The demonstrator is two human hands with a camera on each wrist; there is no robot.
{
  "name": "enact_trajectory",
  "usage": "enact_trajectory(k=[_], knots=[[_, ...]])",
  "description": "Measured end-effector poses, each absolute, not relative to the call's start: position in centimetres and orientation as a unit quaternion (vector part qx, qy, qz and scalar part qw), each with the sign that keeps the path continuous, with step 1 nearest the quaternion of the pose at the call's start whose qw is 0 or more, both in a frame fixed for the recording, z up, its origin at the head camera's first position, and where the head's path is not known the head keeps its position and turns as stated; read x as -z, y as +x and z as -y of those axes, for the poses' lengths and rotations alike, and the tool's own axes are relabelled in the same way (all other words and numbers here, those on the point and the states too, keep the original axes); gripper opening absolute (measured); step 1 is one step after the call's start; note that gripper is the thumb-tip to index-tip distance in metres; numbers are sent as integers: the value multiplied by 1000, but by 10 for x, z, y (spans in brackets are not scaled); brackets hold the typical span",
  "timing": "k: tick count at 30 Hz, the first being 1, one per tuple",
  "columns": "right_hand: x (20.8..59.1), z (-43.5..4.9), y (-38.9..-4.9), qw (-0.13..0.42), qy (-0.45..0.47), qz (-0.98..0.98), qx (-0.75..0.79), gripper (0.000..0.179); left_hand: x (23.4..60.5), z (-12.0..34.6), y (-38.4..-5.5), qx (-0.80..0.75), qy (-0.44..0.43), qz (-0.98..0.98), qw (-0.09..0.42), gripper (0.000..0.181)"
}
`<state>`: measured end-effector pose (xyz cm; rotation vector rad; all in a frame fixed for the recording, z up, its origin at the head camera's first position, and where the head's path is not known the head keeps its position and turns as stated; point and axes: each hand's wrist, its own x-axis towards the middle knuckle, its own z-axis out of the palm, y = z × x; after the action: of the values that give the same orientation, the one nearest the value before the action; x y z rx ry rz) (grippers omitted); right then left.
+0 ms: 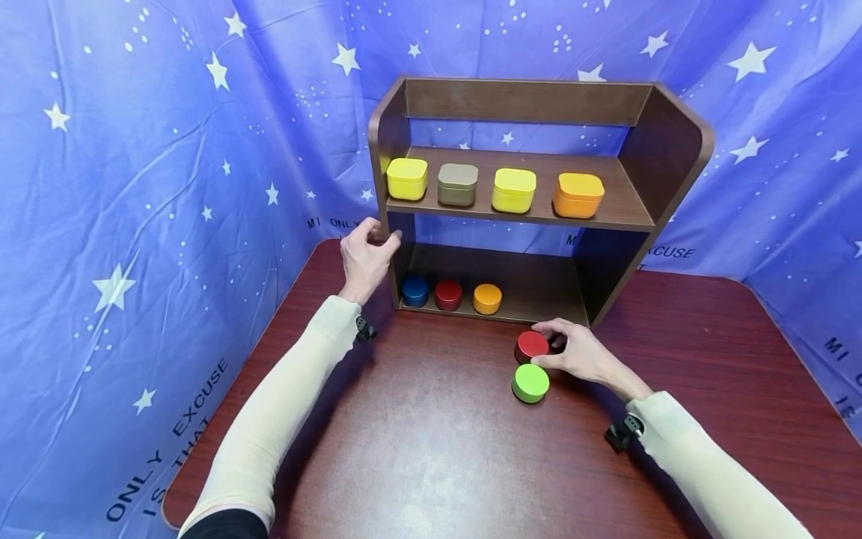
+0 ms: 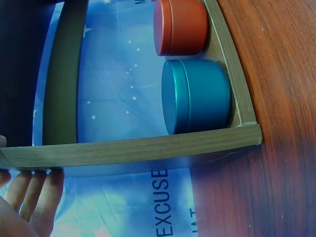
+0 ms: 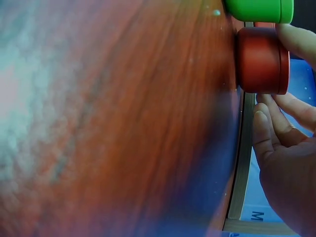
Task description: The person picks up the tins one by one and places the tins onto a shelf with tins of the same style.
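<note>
My left hand (image 1: 367,258) holds the left side panel of a brown two-tier shelf (image 1: 518,97); in the left wrist view its fingers (image 2: 42,200) lie along the panel's outer face. In front of the shelf's lower right corner, my right hand (image 1: 579,352) has thumb and fingers on either side of a round red tin (image 1: 530,346) standing on the table. A round green tin (image 1: 530,383) stands just nearer, close by the thumb. The right wrist view shows the thumb against the edge of the red tin's lid (image 3: 261,59).
On the lower tier stand a blue tin (image 1: 414,291), another red tin (image 1: 447,295) and an orange tin (image 1: 487,299). The upper tier bears yellow tins (image 1: 407,179), a grey-brown tin (image 1: 457,185) and an orange square tin (image 1: 578,195). A starry blue curtain (image 1: 168,150) surrounds the reddish table (image 1: 417,419).
</note>
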<state>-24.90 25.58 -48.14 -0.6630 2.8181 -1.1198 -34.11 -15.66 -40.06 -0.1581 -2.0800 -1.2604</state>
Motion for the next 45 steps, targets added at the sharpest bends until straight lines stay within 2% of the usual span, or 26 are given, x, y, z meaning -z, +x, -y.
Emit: enact_trajectory(k=[31, 40, 45], knots=[[481, -257, -251, 9, -219, -907, 360, 55, 401, 157, -342, 490, -67, 798, 345, 23], [471, -258, -261, -27, -208, -913, 350, 53, 400, 157, -342, 493, -66, 795, 347, 24], [466, -258, -268, -27, -188, -918, 349, 54, 401, 157, -342, 494, -67, 794, 347, 23]])
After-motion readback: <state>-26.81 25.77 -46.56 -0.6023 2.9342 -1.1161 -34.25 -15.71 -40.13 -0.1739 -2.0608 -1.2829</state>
